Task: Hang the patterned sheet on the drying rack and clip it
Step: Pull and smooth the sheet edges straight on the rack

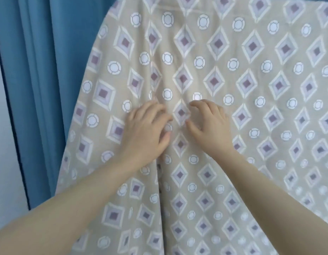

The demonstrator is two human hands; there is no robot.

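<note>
Head view: we look forward and down at cloth that fills most of the picture.
Patterned sheet (251,89): beige with diamonds and ringed circles, hanging broad and fairly flat. Its top edge curves over something at the upper rim of the picture, and its long drop runs down toward us.
Drying rack: hidden. We judge it sits beneath the sheet's top edge, but no bar shows.
Curtain (39,70): blue, in vertical folds, just beside the sheet's left edge.
Wall (3,144): a pale strip at far left.
Fold (160,173): a vertical crease down the middle of the sheet, passing between the two hands.
Left hand (146,131): palm on the cloth at mid-height, touching the fold's left side.
Right hand (210,129): level with the other, just right of the fold, one diamond of pattern between them.
Fingers (155,109): bent on both hands, tips dug into the cloth and set narrow. We cannot tell whether either hand pinches fabric or only presses it.
Key relation: the fold lies between the hands and runs upright, so we judge that spreading them apart sideways would flatten it. The left hand is nearer to it.
Clips: none in sight, so clipping looks not yet done.
</note>
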